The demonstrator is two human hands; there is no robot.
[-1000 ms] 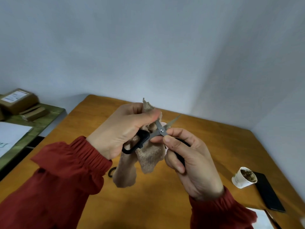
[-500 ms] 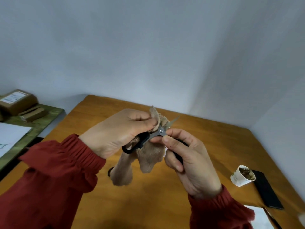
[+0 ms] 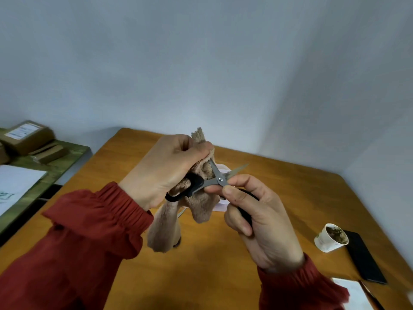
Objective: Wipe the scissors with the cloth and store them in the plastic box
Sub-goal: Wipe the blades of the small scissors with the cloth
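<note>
Small scissors (image 3: 220, 179) with black handles and grey blades are held above the wooden table (image 3: 290, 198), blades spread apart. My right hand (image 3: 257, 220) grips one black handle, thumb and forefinger near the pivot. My left hand (image 3: 165, 168) pinches a beige fluffy cloth (image 3: 201, 204) around one blade; the cloth hangs down below both hands. A pale pink plastic box (image 3: 223, 208) lies on the table behind the cloth, mostly hidden. Another dark-handled tool (image 3: 178, 241) on the table peeks out under the cloth.
A white paper cup (image 3: 330, 239) with dark residue and a black phone (image 3: 362, 256) sit at the right. A paper sheet (image 3: 353, 291) lies at the lower right edge. Cardboard boxes (image 3: 26, 137) and white paper rest on a green side table at the left.
My left hand has slid the cloth up along one blade, and the blades have spread wider. The plastic box now shows behind the cloth.
</note>
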